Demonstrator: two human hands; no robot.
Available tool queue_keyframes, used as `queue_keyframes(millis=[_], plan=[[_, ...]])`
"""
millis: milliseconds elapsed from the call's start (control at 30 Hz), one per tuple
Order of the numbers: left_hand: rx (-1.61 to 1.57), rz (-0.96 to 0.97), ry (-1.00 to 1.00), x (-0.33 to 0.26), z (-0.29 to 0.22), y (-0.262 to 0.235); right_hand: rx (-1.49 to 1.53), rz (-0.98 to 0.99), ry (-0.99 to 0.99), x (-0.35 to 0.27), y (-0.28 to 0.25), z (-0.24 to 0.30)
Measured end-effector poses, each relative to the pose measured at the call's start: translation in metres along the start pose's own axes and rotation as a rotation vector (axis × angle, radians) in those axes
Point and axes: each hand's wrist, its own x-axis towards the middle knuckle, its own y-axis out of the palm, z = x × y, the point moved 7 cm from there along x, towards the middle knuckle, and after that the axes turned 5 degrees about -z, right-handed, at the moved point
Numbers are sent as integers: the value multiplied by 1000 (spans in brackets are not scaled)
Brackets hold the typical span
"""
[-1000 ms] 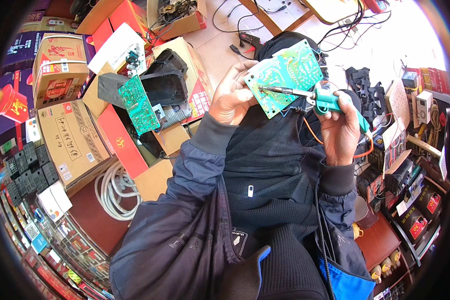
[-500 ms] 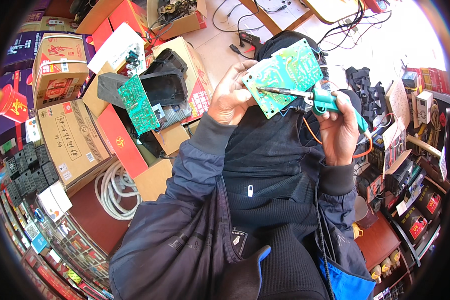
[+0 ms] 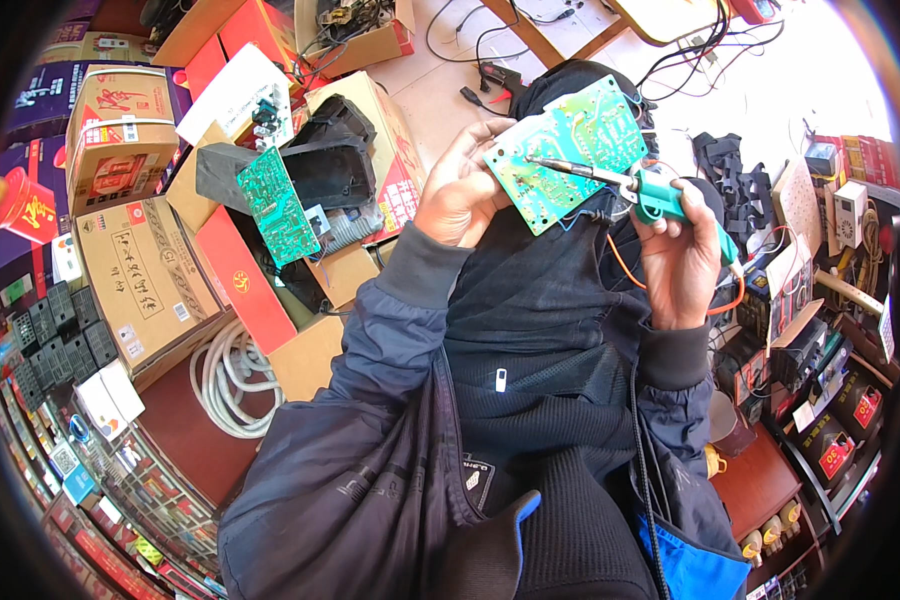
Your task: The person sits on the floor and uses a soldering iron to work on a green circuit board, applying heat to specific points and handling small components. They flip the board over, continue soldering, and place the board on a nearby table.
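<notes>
Holding green circuit board [image 3: 580, 140] by left end in left hand [image 3: 465, 190], above legs [image 3: 535, 275]. Gripping green-handled soldering iron [image 3: 660, 198] in right hand [image 3: 680, 265], with tip at board; can't tell if touching.

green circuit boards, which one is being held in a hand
The farther-right board, gripped by the left hand; the other board sits by the black casing, touched by neither hand.
</notes>
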Motion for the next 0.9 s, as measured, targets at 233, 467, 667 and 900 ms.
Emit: queue_keyframes(millis=[233, 467, 667, 900], plan=[[-3, 36, -8, -1, 0, 0, 27, 7, 20, 1, -1, -1], [-3, 52, -12, -2, -1, 0, 57, 19, 24, 2, -4, 1], [-34, 108, -29, -2, -1, 2, 98, 4, 53, 1, -1, 1], [-30, 166, -55, -2, -2, 3, 222, 33, 105, 11, 12, -4]])
